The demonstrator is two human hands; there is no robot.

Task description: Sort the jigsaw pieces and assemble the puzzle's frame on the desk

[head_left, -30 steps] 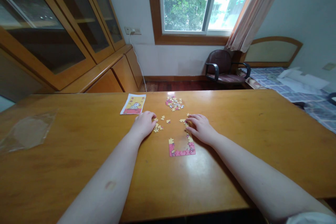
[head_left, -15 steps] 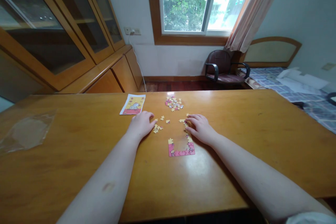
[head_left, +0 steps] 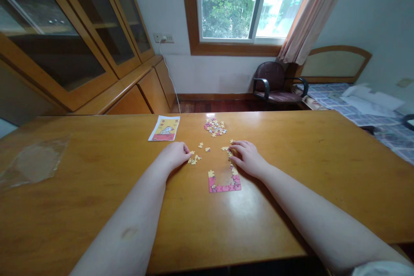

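On a wooden desk (head_left: 200,233), a partly built jigsaw puzzle (head_left: 224,188) lies flat just ahead of a seated-height pair of bare arms. I cannot see all of its right side, because the fingers of the right hand (head_left: 248,158) cover some of it; whether that side runs unbroken is unclear. The right hand's thumb and fingers are parted around the puzzle's edge; any pressing is too small to make out. The left hand (head_left: 176,154) has its fingers curled in beside a small cluster of yellow pieces (head_left: 194,159). Its fingertips are partly hidden, so I cannot tell whether they pinch one. Both upper arms are out of view.

The puzzle is a border, pink along the near edge and yellow higher up, open in the middle. Its long axis runs away from the person toward the window (head_left: 229,2); the right side reaches much farther than the left and turns leftward at the far end. Beyond lies a pile of mixed pieces (head_left: 215,127).

Compared with half a second ago, the left hand is slightly nearer the person and more tightly curled; the right hand and puzzle border look unchanged.
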